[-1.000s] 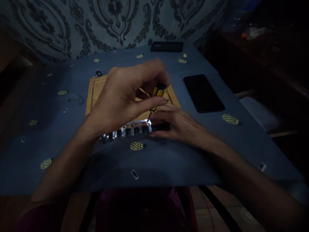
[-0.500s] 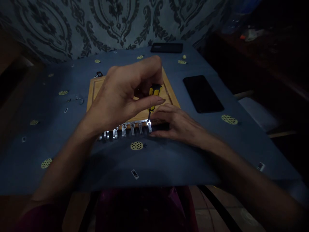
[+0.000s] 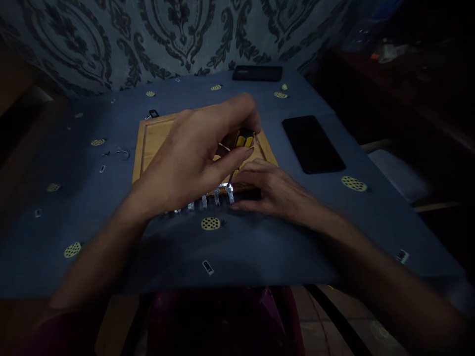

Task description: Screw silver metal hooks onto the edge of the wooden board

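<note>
My left hand (image 3: 200, 153) is closed around a small screwdriver (image 3: 244, 141) with a yellow and black handle. The driver leans, and its thin shaft reaches down to the rightmost shiny metal hook (image 3: 230, 194). Several such hooks stand in a row along a rack at the front edge of a wooden board (image 3: 152, 138); my left hand and wrist cover part of that row. From the right, my right hand (image 3: 270, 190) grips the rack's right end, thumb in front and fingers behind. Dark shadow between those fingers hides the exact contact.
A black phone (image 3: 313, 144) lies right of the board, and a dark flat case (image 3: 257, 73) lies at the back. On the left are a loose curved hook (image 3: 123, 154) and a tiny dark piece (image 3: 106, 154). A blue pineapple-print cloth (image 3: 260, 252) covers the table.
My left hand has turned and shifted right and slightly down, tilting the screwdriver's handle to the right. Less of the hook row shows. My right hand stays in place.
</note>
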`<move>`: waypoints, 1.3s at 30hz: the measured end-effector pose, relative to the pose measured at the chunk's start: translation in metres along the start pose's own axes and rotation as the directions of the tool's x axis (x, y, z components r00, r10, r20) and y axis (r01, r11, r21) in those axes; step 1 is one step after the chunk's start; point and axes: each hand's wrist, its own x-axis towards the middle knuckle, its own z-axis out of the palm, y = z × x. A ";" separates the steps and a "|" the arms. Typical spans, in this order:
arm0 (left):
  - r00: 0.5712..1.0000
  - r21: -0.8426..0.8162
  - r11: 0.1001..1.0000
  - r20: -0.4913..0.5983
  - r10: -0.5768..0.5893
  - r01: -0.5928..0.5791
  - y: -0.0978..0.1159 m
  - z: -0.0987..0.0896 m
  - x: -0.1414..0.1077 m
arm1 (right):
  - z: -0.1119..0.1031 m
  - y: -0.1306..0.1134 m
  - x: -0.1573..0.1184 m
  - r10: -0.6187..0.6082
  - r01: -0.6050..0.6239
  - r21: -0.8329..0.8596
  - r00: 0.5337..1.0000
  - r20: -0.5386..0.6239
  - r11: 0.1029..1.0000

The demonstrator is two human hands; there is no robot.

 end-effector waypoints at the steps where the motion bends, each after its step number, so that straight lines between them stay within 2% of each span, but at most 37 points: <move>1: 0.999 0.005 1.000 0.037 -0.008 0.008 0.001 0.001 0.000 | 0.000 0.000 0.000 -0.001 0.001 0.001 1.000 0.004 1.000; 4: 0.996 -0.017 1.000 0.083 -0.017 0.018 0.000 0.009 -0.001 | 0.000 0.000 0.000 0.000 0.000 -0.003 1.000 0.004 1.000; 7: 0.997 -0.175 0.984 0.068 -0.027 0.038 -0.003 0.022 -0.002 | 0.000 -0.001 -0.001 0.003 -0.003 0.000 1.000 0.001 1.000; 9: 0.999 -0.263 0.964 0.014 -0.045 0.047 -0.005 0.032 -0.003 | 0.001 -0.001 -0.001 0.000 0.000 -0.003 1.000 -0.014 1.000; 12: 0.996 -0.301 0.953 -0.066 -0.068 0.045 -0.006 0.045 -0.002 | 0.002 -0.001 -0.001 -0.001 0.000 -0.022 0.999 -0.044 1.000; 16: 0.969 -0.419 0.896 -0.120 -0.218 0.149 -0.003 0.055 0.001 | 0.001 -0.002 0.000 0.012 -0.012 0.004 1.000 -0.008 1.000; 18: 0.955 -0.466 0.871 -0.157 -0.252 0.154 -0.002 0.058 0.004 | 0.000 -0.003 0.001 0.024 -0.024 0.019 1.000 0.001 1.000; 22: 0.965 -0.472 0.874 -0.158 -0.210 0.113 -0.002 0.061 0.010 | -0.002 -0.004 0.001 0.026 -0.026 0.014 1.000 0.007 1.000; 26: 0.983 -0.572 0.820 -0.140 -0.122 0.020 -0.007 0.061 0.013 | -0.003 -0.006 0.002 0.033 -0.033 0.023 0.999 0.030 0.999; 27: 0.984 -0.579 0.814 -0.119 -0.134 0.041 -0.009 0.061 0.013 | -0.003 -0.007 0.001 0.036 -0.037 0.025 0.999 0.036 0.999; 29: 0.987 -0.598 0.802 -0.125 -0.104 0.009 -0.013 0.062 0.013 | -0.004 -0.008 0.001 0.044 -0.046 0.026 0.998 0.047 0.999; 33: 0.995 -0.571 0.821 -0.075 -0.063 0.009 -0.017 0.064 0.012 | -0.004 -0.009 0.001 0.035 -0.035 0.029 0.999 0.033 0.999; 36: 0.981 -0.546 0.829 -0.192 0.016 -0.120 -0.007 0.061 0.015 | -0.003 -0.006 0.002 0.025 -0.026 0.032 0.999 0.024 0.999; 37: 0.959 -0.524 0.833 -0.281 0.029 -0.179 0.000 0.058 0.017 | -0.003 -0.005 0.002 0.024 -0.024 0.027 0.999 0.024 0.999; 38: 0.950 -0.509 0.845 -0.312 -0.002 -0.166 0.007 0.053 0.019 | -0.002 -0.004 0.002 0.023 -0.023 0.017 0.999 0.023 1.000; 39: 0.968 -0.506 0.862 -0.232 -0.099 -0.033 0.014 0.047 0.021 | -0.002 -0.003 0.003 0.020 -0.020 0.005 1.000 0.021 1.000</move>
